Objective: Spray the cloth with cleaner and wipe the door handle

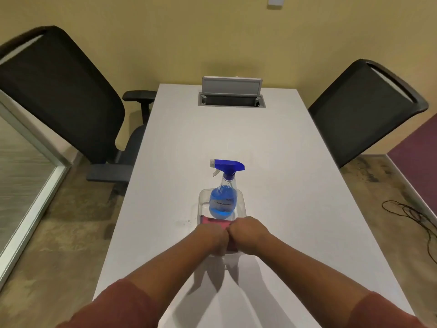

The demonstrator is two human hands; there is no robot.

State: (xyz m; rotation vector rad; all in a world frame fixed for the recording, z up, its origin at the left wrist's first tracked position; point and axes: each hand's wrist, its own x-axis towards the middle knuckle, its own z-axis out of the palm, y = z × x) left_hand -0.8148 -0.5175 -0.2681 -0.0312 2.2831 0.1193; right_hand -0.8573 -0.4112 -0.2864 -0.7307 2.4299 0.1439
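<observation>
Both hands, left (210,237) and right (248,232), curl side by side over the pink cloth (216,220) at the tray's (241,200) near end; whether they pinch it I cannot tell. The cloth looks soft, light; lift by an edge. The bottle (223,195) stands just beyond.

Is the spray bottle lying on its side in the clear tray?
No, the spray bottle stands upright in the clear tray, its blue trigger head on top.
</observation>
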